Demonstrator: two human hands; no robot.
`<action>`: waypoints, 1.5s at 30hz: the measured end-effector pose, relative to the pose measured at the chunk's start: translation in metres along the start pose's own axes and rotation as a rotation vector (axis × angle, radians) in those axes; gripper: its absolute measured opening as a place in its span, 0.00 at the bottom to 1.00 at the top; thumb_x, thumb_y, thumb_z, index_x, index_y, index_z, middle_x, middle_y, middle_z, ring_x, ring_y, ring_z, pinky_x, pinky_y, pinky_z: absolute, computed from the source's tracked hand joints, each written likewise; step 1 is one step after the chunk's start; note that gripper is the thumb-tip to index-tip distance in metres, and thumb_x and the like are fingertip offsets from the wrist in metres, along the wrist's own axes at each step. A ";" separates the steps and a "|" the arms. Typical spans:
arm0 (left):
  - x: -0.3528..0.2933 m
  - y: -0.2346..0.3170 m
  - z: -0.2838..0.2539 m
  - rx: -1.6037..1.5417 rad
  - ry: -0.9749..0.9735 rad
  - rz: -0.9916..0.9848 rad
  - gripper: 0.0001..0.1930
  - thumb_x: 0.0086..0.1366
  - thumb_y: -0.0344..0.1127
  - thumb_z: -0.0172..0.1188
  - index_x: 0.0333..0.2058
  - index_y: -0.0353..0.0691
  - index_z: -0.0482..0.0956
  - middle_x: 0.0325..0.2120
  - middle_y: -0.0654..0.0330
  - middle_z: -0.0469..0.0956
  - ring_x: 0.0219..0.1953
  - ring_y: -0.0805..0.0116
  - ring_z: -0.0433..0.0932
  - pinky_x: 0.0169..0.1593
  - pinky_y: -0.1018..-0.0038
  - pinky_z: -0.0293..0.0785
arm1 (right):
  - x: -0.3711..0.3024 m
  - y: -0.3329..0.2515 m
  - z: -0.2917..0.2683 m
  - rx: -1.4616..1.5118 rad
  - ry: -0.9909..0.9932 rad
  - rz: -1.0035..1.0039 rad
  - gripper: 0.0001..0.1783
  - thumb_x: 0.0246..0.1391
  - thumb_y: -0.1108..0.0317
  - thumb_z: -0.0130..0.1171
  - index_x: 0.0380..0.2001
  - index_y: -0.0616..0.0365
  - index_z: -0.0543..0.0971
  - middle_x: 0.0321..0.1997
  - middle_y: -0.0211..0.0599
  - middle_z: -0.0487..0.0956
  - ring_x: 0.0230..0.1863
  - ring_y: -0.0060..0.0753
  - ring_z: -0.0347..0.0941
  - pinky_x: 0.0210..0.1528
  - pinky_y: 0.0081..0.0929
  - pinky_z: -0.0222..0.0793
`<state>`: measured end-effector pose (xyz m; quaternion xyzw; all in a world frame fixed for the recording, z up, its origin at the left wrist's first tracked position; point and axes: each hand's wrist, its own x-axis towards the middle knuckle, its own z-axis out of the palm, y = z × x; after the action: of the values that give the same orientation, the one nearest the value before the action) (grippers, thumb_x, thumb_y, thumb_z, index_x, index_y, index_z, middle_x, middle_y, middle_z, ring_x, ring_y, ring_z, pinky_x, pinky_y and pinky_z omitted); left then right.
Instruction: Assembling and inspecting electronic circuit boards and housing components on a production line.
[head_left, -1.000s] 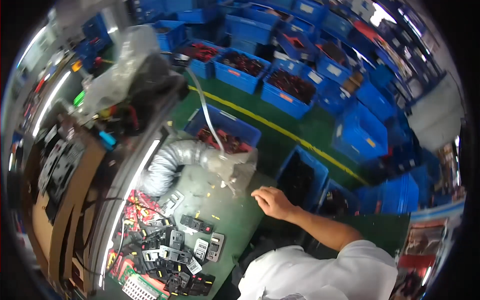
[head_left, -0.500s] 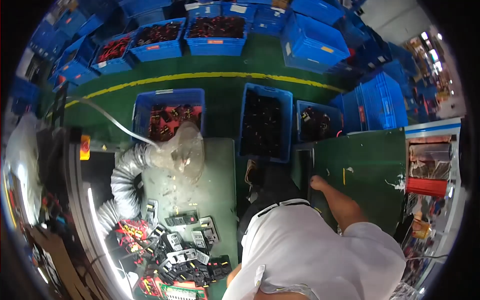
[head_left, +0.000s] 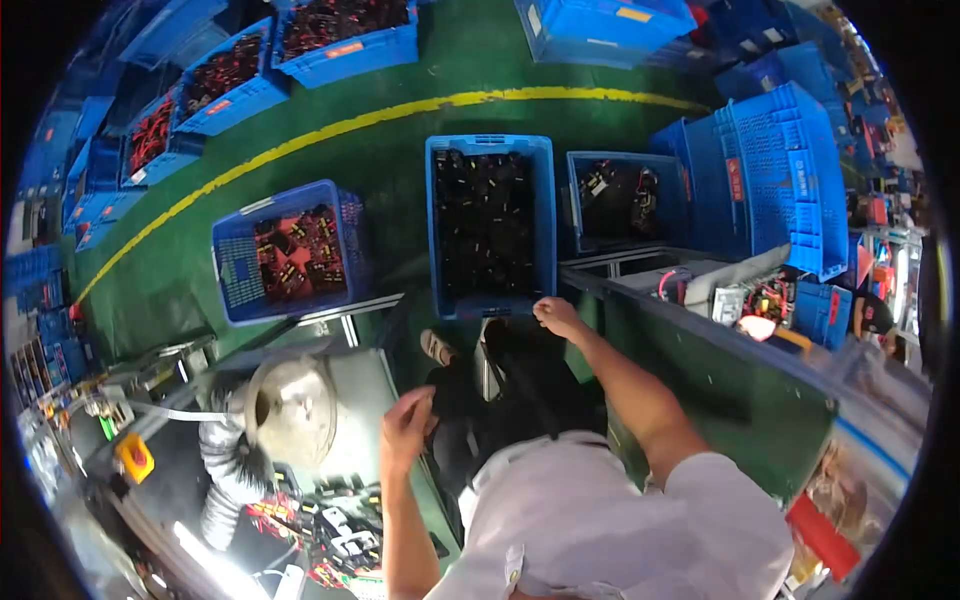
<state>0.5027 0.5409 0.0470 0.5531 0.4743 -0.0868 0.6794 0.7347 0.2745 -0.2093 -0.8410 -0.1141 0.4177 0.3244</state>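
Fingers (head_left: 542,306) of the right hand (head_left: 561,319) are curled in by the near right corner of the blue bin (head_left: 543,190), and I can't tell if they hold its rim. From them the bin's middle, full of black parts (head_left: 485,220), lies at 11 o'clock, and its long side runs from 12 to 6. Farther off, the left hand (head_left: 407,425) is loosely bent with nothing plain to see in it, and the bin is at its 1 o'clock.
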 end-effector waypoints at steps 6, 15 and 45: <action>0.276 -0.074 0.113 0.127 -0.182 0.019 0.12 0.70 0.33 0.53 0.48 0.36 0.79 0.31 0.63 0.79 0.27 0.77 0.74 0.32 0.78 0.72 | 0.068 0.056 0.058 0.865 0.055 0.339 0.11 0.62 0.63 0.57 0.28 0.57 0.74 0.26 0.29 0.74 0.26 0.19 0.70 0.29 0.22 0.69; 0.484 -0.213 0.156 0.526 -0.229 0.178 0.14 0.69 0.35 0.52 0.48 0.36 0.78 0.18 0.59 0.75 0.18 0.73 0.74 0.25 0.72 0.69 | 0.116 0.146 0.136 0.541 0.054 0.506 0.13 0.62 0.64 0.55 0.45 0.61 0.77 0.32 0.32 0.79 0.34 0.25 0.75 0.38 0.27 0.72; 0.699 -0.025 0.198 2.002 0.291 1.034 0.18 0.55 0.35 0.60 0.45 0.39 0.81 0.43 0.61 0.77 0.50 0.60 0.70 0.50 0.65 0.65 | 0.438 0.134 0.031 -0.109 0.568 0.334 0.56 0.35 0.39 0.73 0.61 0.65 0.64 0.54 0.63 0.69 0.58 0.62 0.66 0.60 0.45 0.63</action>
<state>0.9689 0.6508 -0.4993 0.9818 -0.0188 -0.0711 -0.1753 0.9734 0.3888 -0.5845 -0.9471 0.0981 0.2071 0.2248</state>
